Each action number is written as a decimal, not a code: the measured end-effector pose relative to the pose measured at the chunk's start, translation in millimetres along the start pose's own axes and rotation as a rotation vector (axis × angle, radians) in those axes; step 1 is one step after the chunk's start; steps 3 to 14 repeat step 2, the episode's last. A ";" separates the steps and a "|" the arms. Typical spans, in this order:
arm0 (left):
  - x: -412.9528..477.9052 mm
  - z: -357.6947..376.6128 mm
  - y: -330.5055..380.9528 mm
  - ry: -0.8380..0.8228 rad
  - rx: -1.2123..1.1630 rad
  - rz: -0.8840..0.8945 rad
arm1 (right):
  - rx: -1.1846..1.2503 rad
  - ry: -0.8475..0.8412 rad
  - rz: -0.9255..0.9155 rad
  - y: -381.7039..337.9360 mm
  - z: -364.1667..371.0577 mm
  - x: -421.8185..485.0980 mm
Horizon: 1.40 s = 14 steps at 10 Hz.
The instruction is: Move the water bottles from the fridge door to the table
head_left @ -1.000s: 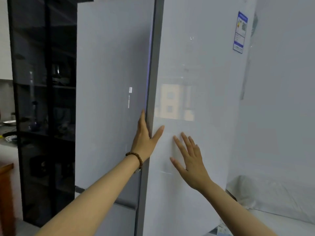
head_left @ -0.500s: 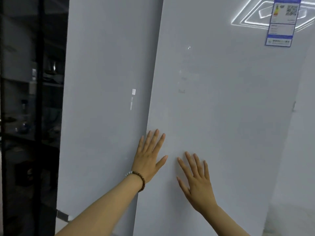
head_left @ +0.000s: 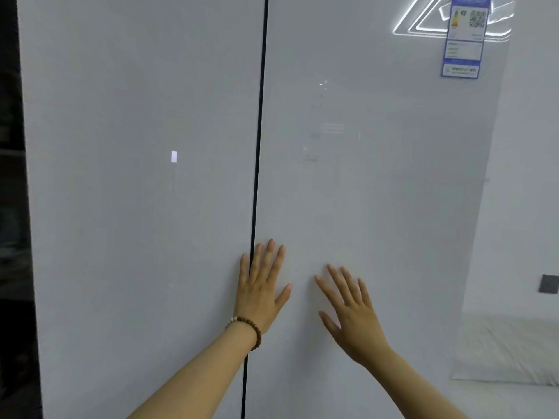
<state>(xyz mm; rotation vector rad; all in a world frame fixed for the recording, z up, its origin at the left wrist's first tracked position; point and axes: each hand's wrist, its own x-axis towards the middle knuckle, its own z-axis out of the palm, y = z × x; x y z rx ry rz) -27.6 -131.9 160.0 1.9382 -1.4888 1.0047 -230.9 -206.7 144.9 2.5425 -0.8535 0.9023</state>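
Observation:
A tall pale-grey fridge fills the head view, its right door [head_left: 378, 192] and left door [head_left: 136, 207] both flush, with a thin dark seam between them. My left hand [head_left: 261, 285], a bead bracelet on its wrist, lies flat and open over the seam, mostly on the right door. My right hand [head_left: 351, 309] presses flat on the right door a little lower, fingers spread. Neither hand holds anything. No water bottles and no table show.
A blue and white energy label [head_left: 464, 37] sticks to the right door's top corner. A dark glass cabinet [head_left: 12, 207] borders the fridge on the left. To the right are a white wall, a dark socket plate [head_left: 549, 284] and a white surface below.
The right fridge door has swung from ajar to fully flush with the left one. My left hand came off the door's edge and now lies flat; both hands followed the door forward.

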 end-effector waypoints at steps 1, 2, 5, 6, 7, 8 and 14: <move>-1.9 -7.1 -8.3 0.031 -0.002 0.039 | 0.292 0.141 0.091 -23.7 -44.9 2.5; -9.5 -22.6 -16.0 0.020 0.001 0.012 | 0.652 0.346 0.162 -66.4 -126.4 0.2; -9.5 -22.6 -16.0 0.020 0.001 0.012 | 0.652 0.346 0.162 -66.4 -126.4 0.2; -9.5 -22.6 -16.0 0.020 0.001 0.012 | 0.652 0.346 0.162 -66.4 -126.4 0.2; -9.5 -22.6 -16.0 0.020 0.001 0.012 | 0.652 0.346 0.162 -66.4 -126.4 0.2; -9.5 -22.6 -16.0 0.020 0.001 0.012 | 0.652 0.346 0.162 -66.4 -126.4 0.2; -9.5 -22.6 -16.0 0.020 0.001 0.012 | 0.652 0.346 0.162 -66.4 -126.4 0.2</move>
